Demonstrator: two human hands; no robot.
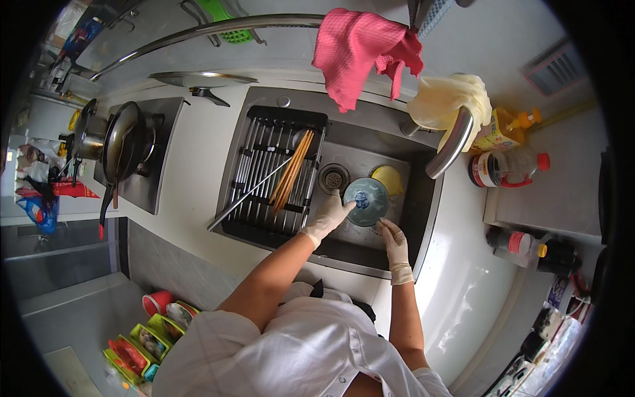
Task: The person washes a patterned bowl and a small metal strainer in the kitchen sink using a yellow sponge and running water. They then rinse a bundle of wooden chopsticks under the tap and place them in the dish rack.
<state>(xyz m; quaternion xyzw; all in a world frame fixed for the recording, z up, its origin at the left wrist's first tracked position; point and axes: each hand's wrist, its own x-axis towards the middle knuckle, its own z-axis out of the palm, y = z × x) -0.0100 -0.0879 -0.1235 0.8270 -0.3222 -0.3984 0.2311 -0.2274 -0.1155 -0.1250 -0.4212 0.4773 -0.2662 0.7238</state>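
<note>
My left hand (331, 217), in a pale disposable glove, grips a blue-grey bowl (375, 207) over the sink, its thumb over the left rim. The bowl tilts toward me and shows a dark blue pattern in its middle. At its lower right rim, the gloved fingertips of my right hand (392, 239) pinch the edge. Just behind the bowl lies a yellow rounded item (388, 179), partly hidden; I cannot tell what it is. The drain strainer (334, 178) sits to the bowl's left in the stainless steel sink (364, 154).
A black-framed drying rack (246, 183) spans the sink's left side, bearing wooden chopsticks (293, 171) and a metal rod (250, 193). The curved faucet (454, 144), draped with a cream cloth (436, 101), overhangs the back right. A pink cloth (364, 49) hangs from a rail. A wok (124, 141) stands far left.
</note>
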